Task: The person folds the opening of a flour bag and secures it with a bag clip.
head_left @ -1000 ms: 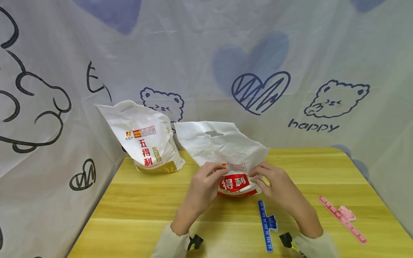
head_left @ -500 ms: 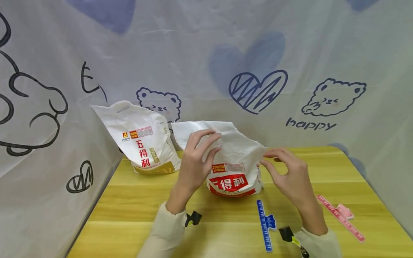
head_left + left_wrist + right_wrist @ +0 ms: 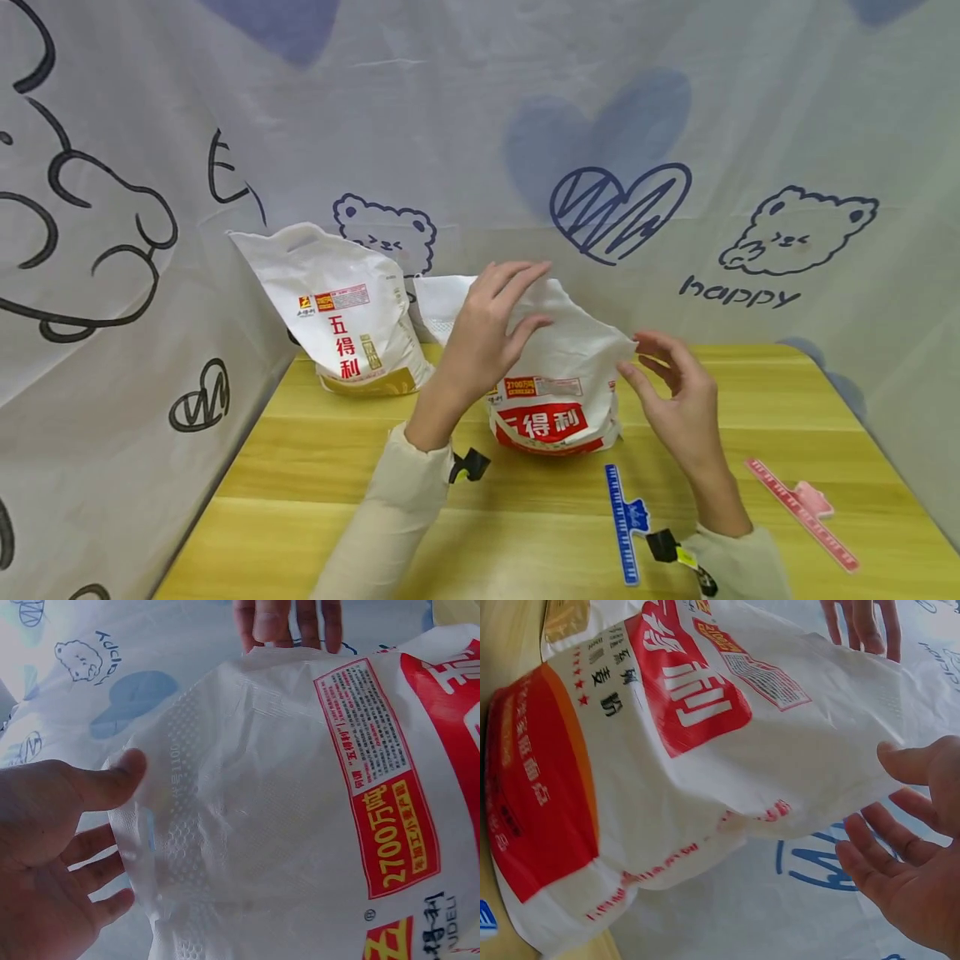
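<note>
A white flour bag (image 3: 540, 417) with a red label and Chinese print stands on the table, its slack top raised. My left hand (image 3: 487, 333) is at the bag's upper edge. In the left wrist view, its thumb (image 3: 131, 769) lies in front of the plastic by the handle slot and its other fingers reach behind. At the top right corner is my right hand (image 3: 678, 400). In the right wrist view its thumb (image 3: 896, 761) touches the edge, while its fingers spread loosely below and behind.
A second white flour bag (image 3: 348, 325) with a gold base stands at back left. A blue bar clip (image 3: 622, 525) and a pink bar clip (image 3: 806, 512) lie on the wooden table (image 3: 300, 500). Behind hangs a printed cloth (image 3: 450, 125).
Both hands have moved up from the bag's red label to its top edge and right corner. The bag's printed front is more exposed now; the second bag and the clips stay put.
</note>
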{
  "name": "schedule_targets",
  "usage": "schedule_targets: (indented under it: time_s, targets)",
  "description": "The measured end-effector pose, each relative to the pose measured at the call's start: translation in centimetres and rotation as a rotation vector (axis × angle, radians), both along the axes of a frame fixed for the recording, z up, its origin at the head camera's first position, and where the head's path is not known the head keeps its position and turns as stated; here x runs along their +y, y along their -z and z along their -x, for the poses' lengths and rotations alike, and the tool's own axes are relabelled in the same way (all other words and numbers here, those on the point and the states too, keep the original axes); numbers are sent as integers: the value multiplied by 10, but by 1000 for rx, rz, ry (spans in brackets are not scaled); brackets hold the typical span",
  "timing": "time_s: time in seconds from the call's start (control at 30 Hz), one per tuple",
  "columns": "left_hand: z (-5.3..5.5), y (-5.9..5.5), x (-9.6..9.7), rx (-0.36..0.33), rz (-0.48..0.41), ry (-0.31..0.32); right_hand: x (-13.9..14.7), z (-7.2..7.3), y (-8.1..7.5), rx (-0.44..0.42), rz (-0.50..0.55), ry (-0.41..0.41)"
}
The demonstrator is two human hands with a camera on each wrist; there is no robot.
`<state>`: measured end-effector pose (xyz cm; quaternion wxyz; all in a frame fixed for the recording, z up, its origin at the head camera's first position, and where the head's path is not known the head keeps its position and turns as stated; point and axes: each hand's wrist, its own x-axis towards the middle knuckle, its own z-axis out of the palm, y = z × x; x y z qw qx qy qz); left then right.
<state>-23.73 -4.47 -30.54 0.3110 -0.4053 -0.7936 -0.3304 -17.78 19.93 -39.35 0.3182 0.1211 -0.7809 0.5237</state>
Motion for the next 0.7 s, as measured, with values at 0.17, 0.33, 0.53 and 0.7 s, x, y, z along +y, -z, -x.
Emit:
schedule_targets:
  time_s: [0.17, 0.33, 0.53, 0.7]
  targets:
    - [6, -6, 8, -33, 97, 14, -1, 0, 4, -43, 45, 19]
    - [8, -11, 11, 11, 170, 16, -4, 0, 7, 26, -32, 111]
    - [8, -14, 5, 67, 164, 0, -8, 4, 9, 153, -140, 182]
    - [7, -13, -1, 105, 142, -7, -9, 6, 10, 179, -178, 186]
